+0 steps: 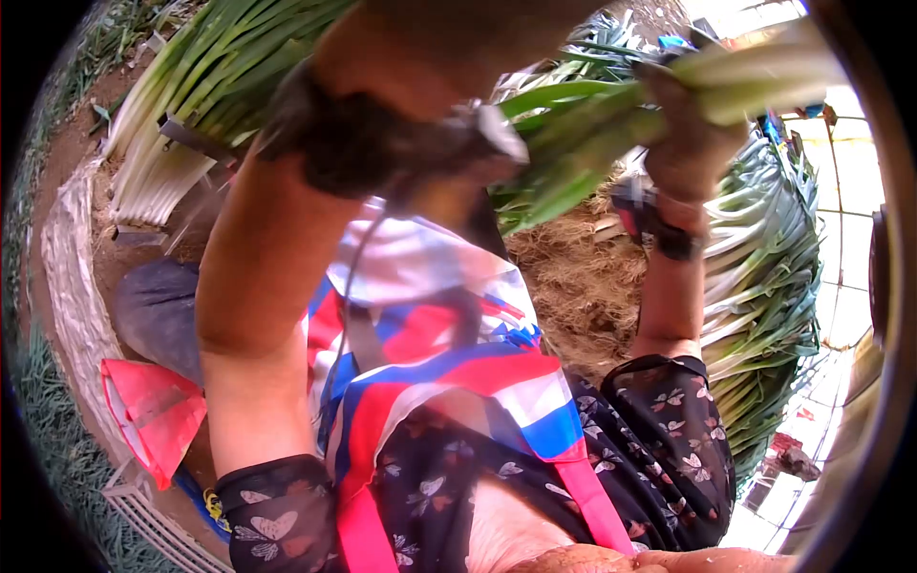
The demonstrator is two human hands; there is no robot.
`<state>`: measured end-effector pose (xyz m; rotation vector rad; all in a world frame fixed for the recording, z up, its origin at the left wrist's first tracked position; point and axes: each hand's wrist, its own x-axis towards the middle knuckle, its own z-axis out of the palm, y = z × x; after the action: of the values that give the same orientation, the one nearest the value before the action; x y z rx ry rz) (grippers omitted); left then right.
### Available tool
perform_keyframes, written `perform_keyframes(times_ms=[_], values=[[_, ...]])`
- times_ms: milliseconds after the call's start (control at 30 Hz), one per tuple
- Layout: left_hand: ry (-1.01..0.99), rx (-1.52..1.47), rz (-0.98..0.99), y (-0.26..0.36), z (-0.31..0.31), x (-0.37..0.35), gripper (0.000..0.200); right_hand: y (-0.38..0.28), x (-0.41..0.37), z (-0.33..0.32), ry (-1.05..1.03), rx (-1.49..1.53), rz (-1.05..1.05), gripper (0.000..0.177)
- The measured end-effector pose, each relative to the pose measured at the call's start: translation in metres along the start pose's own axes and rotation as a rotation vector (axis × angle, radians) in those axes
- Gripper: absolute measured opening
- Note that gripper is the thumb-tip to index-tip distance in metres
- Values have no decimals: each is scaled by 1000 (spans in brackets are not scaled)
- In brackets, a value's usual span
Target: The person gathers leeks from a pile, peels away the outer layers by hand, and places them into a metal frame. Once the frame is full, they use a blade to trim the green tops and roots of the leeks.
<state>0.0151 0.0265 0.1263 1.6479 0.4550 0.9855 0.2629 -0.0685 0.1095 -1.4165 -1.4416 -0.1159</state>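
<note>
My right hand [695, 138], in a dark dirty glove with a dark band at the wrist, is closed around one or more leeks [778, 78]. Their white ends point right, and the green leaves [573, 143] trail left, blurred by motion. My left hand [415, 148] is raised in front of me, dark and smeared, close to those leaves. A pale tip shows at its right side; I cannot make out its fingers or whether they hold anything. A blurred brown shape crosses the top of the view.
Stacked leeks [764, 277] line the right side. Another bundle [181, 143] lies upper left by a metal bracket [191, 138]. Brown root trimmings [578, 286] cover the ground ahead. A striped apron [458, 382] covers my lap; a red bag-like piece [153, 415] is at left.
</note>
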Motion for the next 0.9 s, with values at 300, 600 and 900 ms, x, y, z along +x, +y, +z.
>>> perform_keyframes(times_ms=[300, 600, 900], values=[[115, -179, -258, -109, -1, -26, 16, -22, 22, -157, 240, 371, -9, 44], [-124, 357, 388, -136, 157, -49, 47, -34, 12, -169, 183, 273, -58, 40], [238, 696, 653, -143, 66, -55, 8, -22, 22, -169, 253, -93, -5, 35]])
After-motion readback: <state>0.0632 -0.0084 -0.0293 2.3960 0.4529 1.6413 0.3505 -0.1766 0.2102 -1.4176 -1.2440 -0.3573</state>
